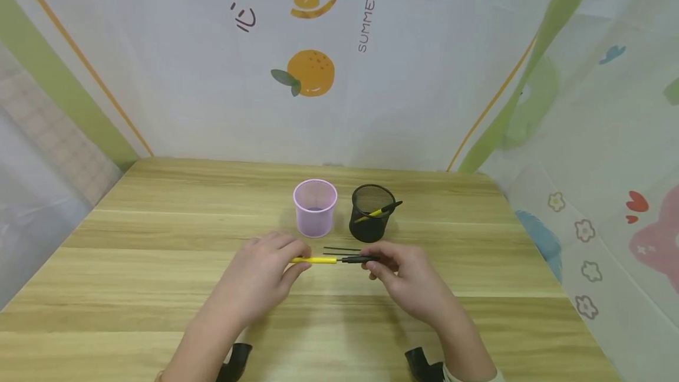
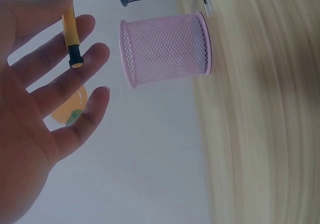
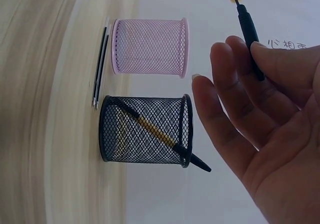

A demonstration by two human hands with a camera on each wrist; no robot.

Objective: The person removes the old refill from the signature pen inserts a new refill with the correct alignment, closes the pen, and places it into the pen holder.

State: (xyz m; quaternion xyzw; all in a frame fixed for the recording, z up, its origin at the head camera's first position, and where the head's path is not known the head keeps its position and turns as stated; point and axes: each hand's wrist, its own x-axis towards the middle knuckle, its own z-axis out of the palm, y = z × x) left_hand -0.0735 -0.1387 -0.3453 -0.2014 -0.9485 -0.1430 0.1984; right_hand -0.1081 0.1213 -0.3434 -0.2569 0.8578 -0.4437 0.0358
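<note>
In the head view my left hand (image 1: pixel 267 270) pinches the yellow pen barrel (image 1: pixel 320 260) between thumb and fingers. A small black end piece (image 2: pixel 75 54) of it shows in the left wrist view. Across from it, my right hand (image 1: pixel 408 276) pinches the black pen grip (image 3: pixel 247 26) between thumb and index finger, its other fingers loosely bent. A thin tip bridges the short gap from black part to yellow barrel, the two in line. Just beyond, two thin pen refills (image 3: pixel 101 66) lie side by side on the table, partly hidden by the right hand in the head view.
A pink mesh cup (image 1: pixel 315 224) stands behind the hands. To its right is a black mesh cup (image 1: pixel 367 231) with a yellow-and-black pen (image 1: pixel 391 207) leaning out. Wooden table (image 1: pixel 159 240) ends at a printed cloth (image 1: pixel 398 105). Black curved pieces (image 1: pixel 240 358) show near both forearms.
</note>
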